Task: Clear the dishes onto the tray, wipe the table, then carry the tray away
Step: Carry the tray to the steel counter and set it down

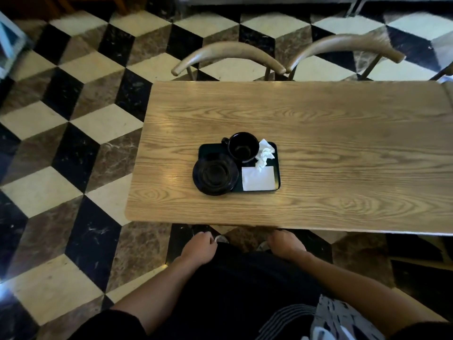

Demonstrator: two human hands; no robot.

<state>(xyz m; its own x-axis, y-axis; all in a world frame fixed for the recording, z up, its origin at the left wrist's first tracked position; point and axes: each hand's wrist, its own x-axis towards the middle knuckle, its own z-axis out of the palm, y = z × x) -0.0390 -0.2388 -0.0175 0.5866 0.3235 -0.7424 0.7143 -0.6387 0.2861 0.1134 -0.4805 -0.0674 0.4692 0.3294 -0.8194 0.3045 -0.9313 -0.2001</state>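
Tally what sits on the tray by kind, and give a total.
Black cup: 1
Black saucer: 1
Flat white napkin: 1
Crumpled white tissue: 1
Total: 4, all on the dark tray

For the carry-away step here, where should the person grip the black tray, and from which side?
Probably by the tray's two short ends, one hand each, approaching from the near table edge. The saucer overhangs the left and near rims, so the left fingers should slide under that rim beyond the saucer. The cup stands loose, so keep it level.
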